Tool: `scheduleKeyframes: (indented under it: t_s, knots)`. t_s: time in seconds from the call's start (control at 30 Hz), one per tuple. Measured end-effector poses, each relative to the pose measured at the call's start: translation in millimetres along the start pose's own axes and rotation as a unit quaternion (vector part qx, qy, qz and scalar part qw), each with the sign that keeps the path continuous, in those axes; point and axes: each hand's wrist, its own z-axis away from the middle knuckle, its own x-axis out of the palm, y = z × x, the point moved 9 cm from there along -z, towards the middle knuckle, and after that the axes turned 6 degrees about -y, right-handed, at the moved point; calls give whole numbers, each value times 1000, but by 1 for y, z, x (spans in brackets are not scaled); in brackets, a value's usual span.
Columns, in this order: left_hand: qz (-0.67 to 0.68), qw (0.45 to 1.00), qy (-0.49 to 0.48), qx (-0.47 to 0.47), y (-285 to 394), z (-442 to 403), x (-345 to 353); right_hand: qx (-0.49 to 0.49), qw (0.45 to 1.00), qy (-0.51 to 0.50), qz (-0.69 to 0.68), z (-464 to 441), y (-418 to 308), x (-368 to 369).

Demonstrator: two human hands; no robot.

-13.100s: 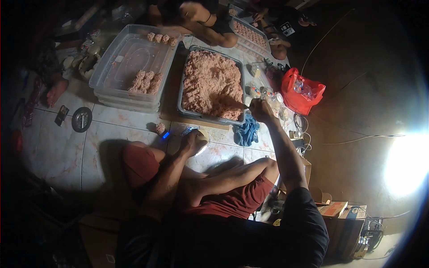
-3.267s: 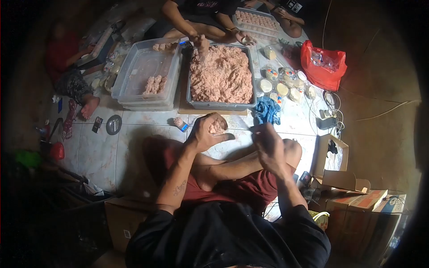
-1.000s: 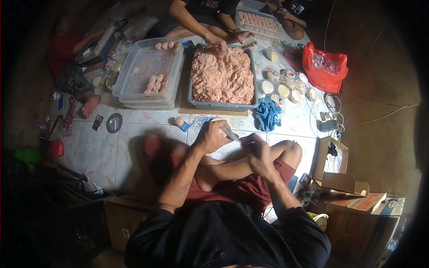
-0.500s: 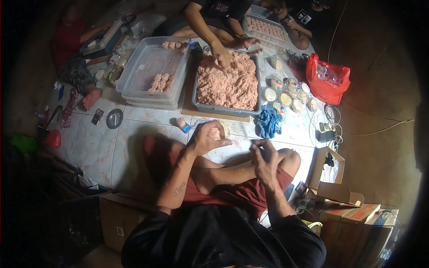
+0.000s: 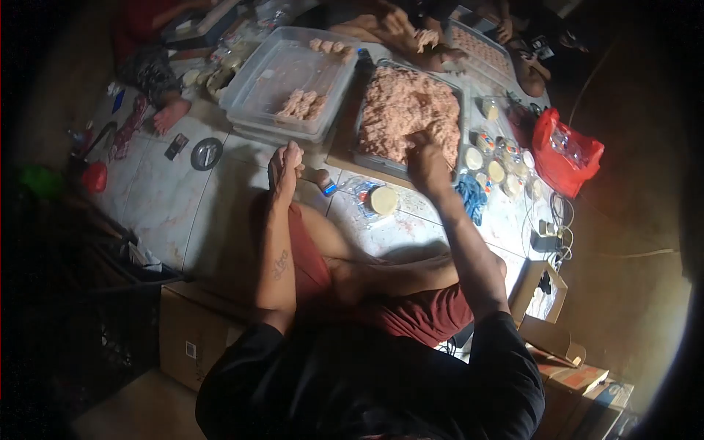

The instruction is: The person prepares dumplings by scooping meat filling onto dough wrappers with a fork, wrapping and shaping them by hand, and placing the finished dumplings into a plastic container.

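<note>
My left hand [image 5: 284, 170] is curled closed beside the front of the clear plastic bin [image 5: 238, 103]. It is closed around a lump of ground meat, mostly hidden by the fingers. My right hand [image 5: 430, 167] reaches over the near edge of a grey tub [image 5: 374, 160], its bent fingers pinching into the pink ground meat [image 5: 407, 103] heaped there. On the floor between my arms sit a small scale [image 5: 329, 188], with a lump of meat [image 5: 323, 175] on it, and a round cream-coloured pack [image 5: 383, 200]. Several meat portions [image 5: 303, 105] lie in the clear bin.
Several round packs [image 5: 496, 172], a blue cloth [image 5: 471, 199] and a red plastic bag [image 5: 565, 155] stand to the right. Cables and an open cardboard box [image 5: 539, 290] lie nearer. Across the tub, a co-worker's hand [image 5: 400, 26] holds some meat; other people sit at left and right.
My left hand has moved left and forward, away from above the round pack. My right hand has gone forward into the ground meat. The co-worker's hand has left the tub, and the view has shifted.
</note>
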Motion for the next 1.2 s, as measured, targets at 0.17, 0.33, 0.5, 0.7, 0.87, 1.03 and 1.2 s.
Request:
scheduleKeyframes:
  t_s: [0.17,0.33,0.5,0.7,0.87,1.03,1.2]
  knots:
    - [262,948,141,-111,-66,-10,-22,-21,981,-166,-99,5,-56,192]
    - [315,929,129,-148,-74,-22,-15,-4,958,-288,-7,-6,-86,265]
    - [293,925,179,-163,-86,-21,-15,-176,978,-107,-32,-14,-74,230]
    - [249,933,186,-183,-80,-24,-16,-142,953,-150,-221,-176,-125,78]
    - [282,925,150,-203,-93,-31,-11,-141,918,-246,-276,-253,-163,127]
    - [310,916,155,-202,-98,-32,-10,-349,854,-381,-65,-272,-180,253]
    - [287,922,136,-220,-106,-35,-9,-204,854,-478,26,-260,-177,250]
